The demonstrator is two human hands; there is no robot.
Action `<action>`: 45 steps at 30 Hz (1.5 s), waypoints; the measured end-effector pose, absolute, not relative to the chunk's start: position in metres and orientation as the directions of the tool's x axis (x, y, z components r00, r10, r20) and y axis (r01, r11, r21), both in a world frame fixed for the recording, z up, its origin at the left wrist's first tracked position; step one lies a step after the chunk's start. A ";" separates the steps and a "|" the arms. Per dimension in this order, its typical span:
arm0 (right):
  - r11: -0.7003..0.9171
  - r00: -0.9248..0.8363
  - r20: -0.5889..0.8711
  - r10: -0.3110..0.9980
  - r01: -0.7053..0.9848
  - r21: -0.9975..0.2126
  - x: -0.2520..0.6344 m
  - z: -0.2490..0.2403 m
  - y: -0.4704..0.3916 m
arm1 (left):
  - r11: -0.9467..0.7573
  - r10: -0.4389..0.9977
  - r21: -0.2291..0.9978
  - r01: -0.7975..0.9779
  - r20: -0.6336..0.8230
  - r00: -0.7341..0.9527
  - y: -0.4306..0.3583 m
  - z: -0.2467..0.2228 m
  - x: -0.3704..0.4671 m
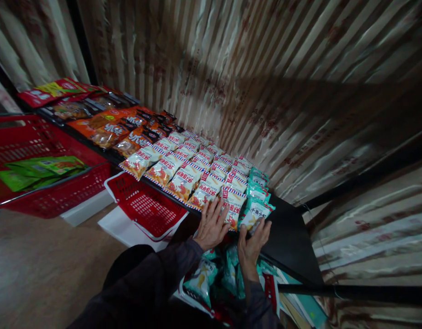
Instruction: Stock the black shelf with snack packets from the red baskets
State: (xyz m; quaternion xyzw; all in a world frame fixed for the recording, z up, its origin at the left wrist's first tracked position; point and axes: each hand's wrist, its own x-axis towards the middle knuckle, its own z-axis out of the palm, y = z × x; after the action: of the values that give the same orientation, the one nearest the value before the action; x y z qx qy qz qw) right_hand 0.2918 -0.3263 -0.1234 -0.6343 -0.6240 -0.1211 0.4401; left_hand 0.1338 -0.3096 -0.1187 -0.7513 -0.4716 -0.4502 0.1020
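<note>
My left hand [212, 225] lies with its fingers stretched out at the front row of white snack bags with red lettering [185, 179]. Its fingertips reach the lower part of the nearest bags. Just right of it, my right hand [252, 244] is open, thumb and fingers apart, at the lower edge of a teal snack bag [257, 211]. The fingertips appear to touch that bag without closing round it. Further teal bags [259, 180] stand in a line behind. Below my hands, a basket holds more teal bags [202, 276], partly hidden by my right forearm.
Orange snack bags [109, 132] and red packets [56, 91] fill the left of the black shelf [291, 237]. A red basket [60, 194] with green packets [42, 169] stands at left, another red basket [145, 203] below the shelf. A pleated curtain [214, 68] hangs behind.
</note>
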 end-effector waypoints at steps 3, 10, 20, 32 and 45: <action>0.171 0.173 0.711 0.682 0.907 -0.385 0.291 -0.124 -0.328 | -0.533 0.620 0.277 0.799 0.771 0.146 -0.308 -0.117 0.135; 0.193 0.143 0.706 0.693 0.907 -0.373 0.290 -0.124 -0.331 | -0.577 0.625 0.290 0.763 0.759 0.185 -0.309 -0.116 0.132; 0.191 0.138 0.720 0.680 0.915 -0.355 0.288 -0.123 -0.332 | -0.683 0.587 0.314 0.659 0.773 0.240 -0.301 -0.122 0.132; 0.205 0.106 0.728 0.677 0.923 -0.325 0.292 -0.124 -0.332 | -0.667 0.581 0.331 0.667 0.792 0.188 -0.302 -0.123 0.138; 0.242 0.048 0.762 0.645 0.933 -0.264 0.291 -0.113 -0.346 | -0.650 0.585 0.339 0.680 0.794 0.163 -0.309 -0.123 0.136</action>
State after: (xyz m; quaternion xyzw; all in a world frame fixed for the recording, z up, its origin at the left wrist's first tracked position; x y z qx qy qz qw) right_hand 0.2910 -0.3455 -0.1125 -0.5909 -0.6679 -0.1722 0.4184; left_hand 0.1359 -0.3092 -0.1235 -0.7610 -0.4158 -0.4957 0.0479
